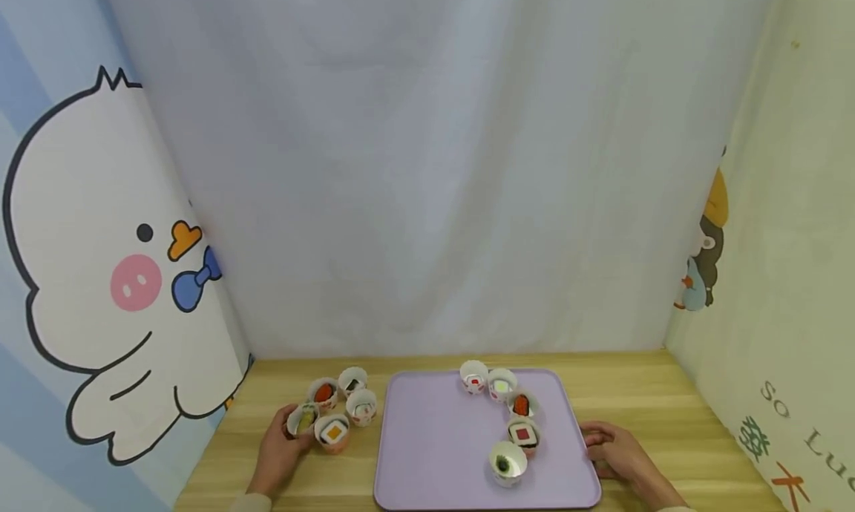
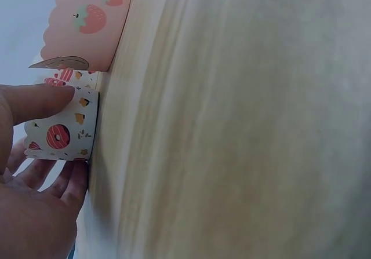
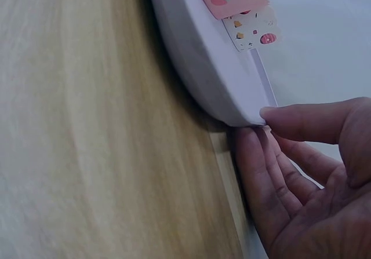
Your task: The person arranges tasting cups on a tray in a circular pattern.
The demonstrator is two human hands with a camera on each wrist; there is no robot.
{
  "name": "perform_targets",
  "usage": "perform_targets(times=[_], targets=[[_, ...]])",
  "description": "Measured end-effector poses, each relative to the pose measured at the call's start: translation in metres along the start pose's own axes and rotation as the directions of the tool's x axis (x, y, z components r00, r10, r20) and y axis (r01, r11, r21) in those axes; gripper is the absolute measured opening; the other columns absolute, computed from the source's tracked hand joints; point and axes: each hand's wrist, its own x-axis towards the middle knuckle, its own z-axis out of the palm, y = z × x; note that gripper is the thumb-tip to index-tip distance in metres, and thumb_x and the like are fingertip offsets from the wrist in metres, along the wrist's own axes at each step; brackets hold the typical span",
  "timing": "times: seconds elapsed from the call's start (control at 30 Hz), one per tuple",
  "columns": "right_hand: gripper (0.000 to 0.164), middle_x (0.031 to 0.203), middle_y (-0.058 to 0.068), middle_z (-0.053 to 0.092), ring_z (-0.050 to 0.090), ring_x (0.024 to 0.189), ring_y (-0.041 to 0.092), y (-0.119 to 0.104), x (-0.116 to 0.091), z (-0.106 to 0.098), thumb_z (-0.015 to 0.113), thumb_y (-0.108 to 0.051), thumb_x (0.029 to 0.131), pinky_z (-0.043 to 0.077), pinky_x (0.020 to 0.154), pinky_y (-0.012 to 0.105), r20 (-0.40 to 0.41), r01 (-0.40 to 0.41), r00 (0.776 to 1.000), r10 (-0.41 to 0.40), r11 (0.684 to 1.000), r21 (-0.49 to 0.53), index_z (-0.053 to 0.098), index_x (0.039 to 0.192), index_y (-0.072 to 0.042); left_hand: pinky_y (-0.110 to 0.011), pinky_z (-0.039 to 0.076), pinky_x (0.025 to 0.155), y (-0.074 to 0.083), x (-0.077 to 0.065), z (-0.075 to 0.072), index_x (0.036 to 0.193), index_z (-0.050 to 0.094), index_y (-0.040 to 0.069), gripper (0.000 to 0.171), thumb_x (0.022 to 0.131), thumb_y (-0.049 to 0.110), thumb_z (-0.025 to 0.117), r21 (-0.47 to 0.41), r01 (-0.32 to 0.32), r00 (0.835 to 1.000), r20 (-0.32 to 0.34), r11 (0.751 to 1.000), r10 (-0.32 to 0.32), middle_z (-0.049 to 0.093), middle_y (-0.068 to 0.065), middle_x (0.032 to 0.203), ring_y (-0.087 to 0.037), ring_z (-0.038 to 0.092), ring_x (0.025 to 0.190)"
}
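My left hand [image 1: 279,453] grips a small white paper cup [image 1: 303,419] at the left of the table, with a green and yellow sushi-like piece inside. In the left wrist view the thumb lies on one side of this donut-printed cup [image 2: 61,128] and the fingers on the other. Beside it stands a pink strawberry-printed cup [image 1: 332,438] holding a white piece with an orange centre. My right hand [image 1: 620,453] pinches the right rim of the lilac tray [image 1: 427,438]; the thumb is above the edge, the fingers [image 3: 258,172] below.
More cups stand behind the held one: one with a red-orange piece [image 1: 323,393], one with a dark piece [image 1: 352,381], one pale [image 1: 361,408]. Several cups curve along the tray's right half, the nearest a white cup [image 1: 508,467]. A grey-white curtain [image 1: 434,200] hangs behind the table.
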Motion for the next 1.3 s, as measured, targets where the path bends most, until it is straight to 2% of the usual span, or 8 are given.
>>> perform_targets(times=[0.1, 0.2, 0.5, 0.67, 0.87, 1.07, 1.3], targets=[[0.06, 0.094, 0.006, 0.064, 0.063, 0.081, 0.018, -0.001, 0.002, -0.001, 0.064, 0.01, 0.078, 0.059, 0.066, 0.039, 0.004, 0.013, 1.0, -0.013, 1.0, 0.005, 0.047, 0.135, 0.011, -0.013, 0.045, 0.078, 0.002, 0.0, 0.0, 0.145, 0.038, -0.001, 0.069, 0.086, 0.01, 0.072, -0.014, -0.018, 1.0, -0.02, 1.0, 0.018, 0.053, -0.028, 0.137, -0.032, 0.055, 0.119], [0.061, 0.094, 0.006, 0.064, 0.064, 0.08, 0.018, 0.001, 0.003, -0.001, 0.064, 0.01, 0.077, 0.059, 0.066, 0.039, 0.0, 0.003, 1.0, -0.003, 1.0, 0.001, 0.047, 0.135, 0.011, -0.013, 0.045, 0.077, 0.003, -0.001, -0.001, 0.144, 0.039, -0.001, 0.069, 0.085, 0.011, 0.072, 0.006, -0.01, 1.0, -0.029, 1.0, 0.01, 0.053, -0.029, 0.137, -0.033, 0.056, 0.118], [0.059, 0.095, 0.007, 0.063, 0.063, 0.082, 0.018, 0.004, 0.004, -0.002, 0.063, 0.009, 0.077, 0.059, 0.066, 0.038, 0.005, 0.014, 1.0, -0.014, 1.0, -0.01, 0.047, 0.134, 0.011, -0.026, 0.05, 0.079, 0.007, -0.004, -0.013, 0.144, 0.037, 0.001, 0.071, 0.085, 0.017, 0.073, 0.034, 0.036, 0.999, -0.038, 0.999, -0.034, 0.051, -0.028, 0.138, -0.035, 0.057, 0.114], [0.058, 0.095, 0.007, 0.063, 0.063, 0.08, 0.018, 0.003, 0.004, 0.0, 0.064, 0.01, 0.078, 0.059, 0.064, 0.039, -0.012, -0.003, 1.0, 0.002, 1.0, -0.017, 0.048, 0.134, 0.01, -0.033, 0.051, 0.088, 0.013, -0.007, -0.023, 0.146, 0.035, 0.001, 0.073, 0.085, 0.017, 0.073, 0.042, 0.045, 0.998, -0.036, 0.998, -0.044, 0.048, -0.027, 0.141, -0.037, 0.054, 0.12], [0.057, 0.095, 0.007, 0.063, 0.064, 0.079, 0.019, 0.002, 0.005, 0.002, 0.064, 0.011, 0.078, 0.059, 0.063, 0.039, -0.036, -0.019, 0.999, 0.018, 0.999, -0.031, 0.05, 0.133, 0.009, -0.039, 0.051, 0.093, 0.029, -0.012, -0.032, 0.146, 0.035, 0.002, 0.072, 0.084, 0.012, 0.071, 0.033, 0.041, 0.999, -0.025, 0.999, -0.04, 0.047, -0.026, 0.142, -0.038, 0.051, 0.125], [0.057, 0.094, 0.007, 0.064, 0.064, 0.08, 0.02, 0.002, 0.004, 0.002, 0.064, 0.011, 0.077, 0.058, 0.062, 0.039, -0.045, -0.016, 0.999, 0.015, 0.999, -0.038, 0.051, 0.133, 0.009, -0.042, 0.051, 0.096, 0.05, -0.018, -0.034, 0.149, 0.035, 0.006, 0.071, 0.087, 0.016, 0.069, 0.034, -0.002, 1.0, 0.003, 0.999, 0.002, 0.044, -0.022, 0.146, -0.037, 0.05, 0.127], [0.057, 0.094, 0.005, 0.064, 0.064, 0.079, 0.018, -0.001, 0.002, 0.001, 0.064, 0.009, 0.078, 0.058, 0.063, 0.038, -0.027, -0.01, 1.0, 0.009, 0.999, -0.037, 0.05, 0.133, 0.009, -0.028, 0.052, 0.09, 0.081, -0.03, -0.028, 0.146, 0.04, 0.008, 0.068, 0.087, 0.013, 0.073, 0.017, -0.097, 0.995, -0.003, 0.995, 0.097, 0.051, -0.021, 0.141, -0.035, 0.055, 0.122]])
